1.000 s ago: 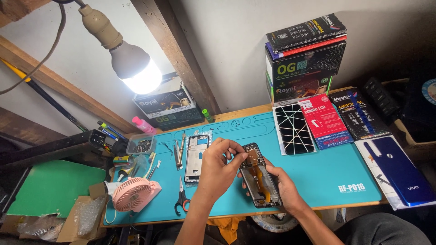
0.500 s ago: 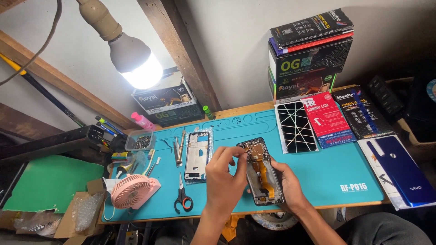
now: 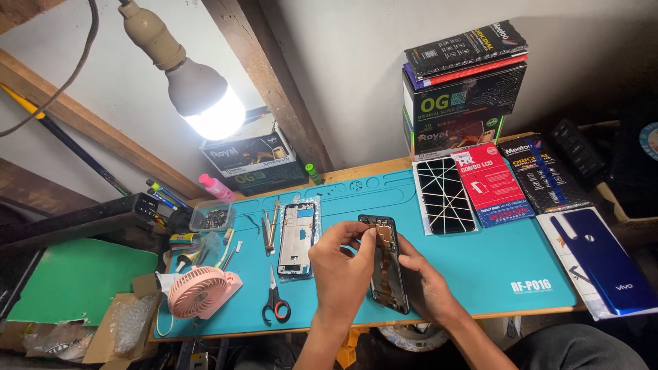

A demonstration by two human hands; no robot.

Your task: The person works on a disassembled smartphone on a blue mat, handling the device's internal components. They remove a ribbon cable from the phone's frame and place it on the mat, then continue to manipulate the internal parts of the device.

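Fingers (image 3: 367,241) of our left hand (image 3: 343,270) pinch a small part at the top of the opened phone (image 3: 387,264), while our right hand (image 3: 426,288) grips the phone's lower edge, holding it on the teal mat (image 3: 507,257). Left of our fingers lie a phone frame (image 3: 296,238) and scissors (image 3: 275,301) on the counter (image 3: 356,170).

We are noting a pink fan (image 3: 197,292) and scissors (image 3: 275,304) lying at the teal mat's (image 3: 480,257) left end, a phone frame (image 3: 297,238) beside tweezers (image 3: 269,223), boxes (image 3: 459,89) stacking behind, and a lit bulb (image 3: 204,103) hanging above.
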